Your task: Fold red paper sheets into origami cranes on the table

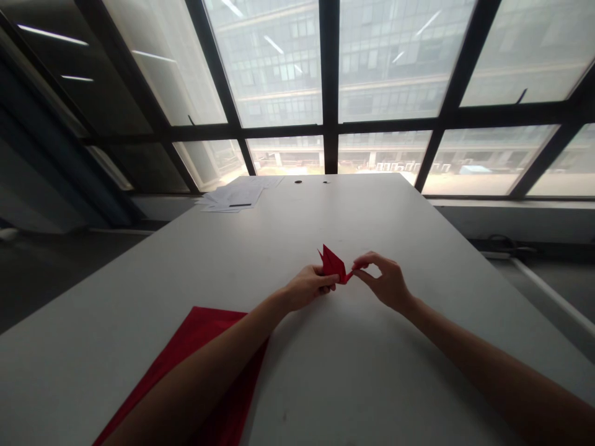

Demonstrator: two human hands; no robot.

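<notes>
A folded red origami crane (333, 262) is held just above the white table, with pointed flaps rising at its upper left. My left hand (312, 286) grips its body from the left, thumb in front and fingers behind and below. From the right, my right hand (382, 279) pinches the tip of a thin folded strip that sticks out from the crane's lower right. Its thumb and forefinger meet on that tip, and the forefinger arches above a gap. Under my left forearm lies a large red sheet (204, 328), partly covered by the arm.
The white table (325, 217) stretches away to tall dark-framed windows. Loose white papers (237, 193) with a dark pen-like object (240, 205) lie at its far left. Two small dark round spots are near the far edge. A pale pipe (553, 297) runs beyond the right edge.
</notes>
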